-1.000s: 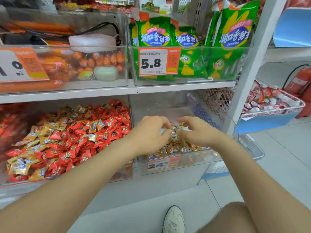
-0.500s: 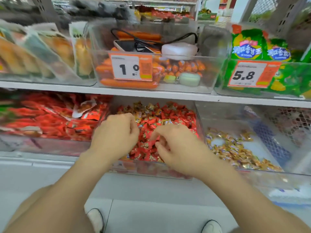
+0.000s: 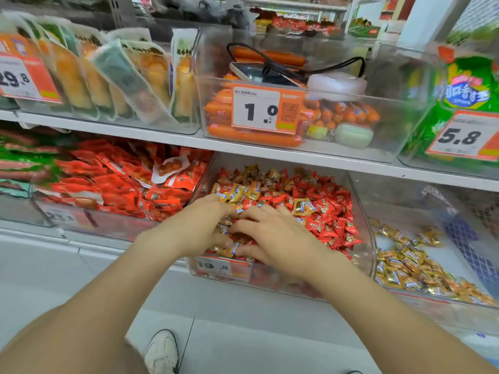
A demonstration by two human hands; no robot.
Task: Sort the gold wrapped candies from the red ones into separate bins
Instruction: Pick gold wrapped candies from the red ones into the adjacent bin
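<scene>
We face a shop shelving unit under bright, even light. A white shelf board (image 3: 270,150) runs across our view, and a white upright post (image 3: 421,17) rises at the upper right. On the board stand clear plastic bins (image 3: 391,130) bearing orange price tags (image 3: 256,109) that read 29.8, 1.0 and 5.8. Below the unit we see a pale grey tiled floor (image 3: 243,336) with dark joint lines. Further shelves (image 3: 297,9), blurred, show behind the top row.

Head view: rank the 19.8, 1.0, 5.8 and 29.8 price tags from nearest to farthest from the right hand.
1. 19.8 tag, just lower left of the right hand.
2. 1.0 tag, on the shelf above.
3. 5.8 tag, upper right.
4. 29.8 tag, far upper left.
</scene>
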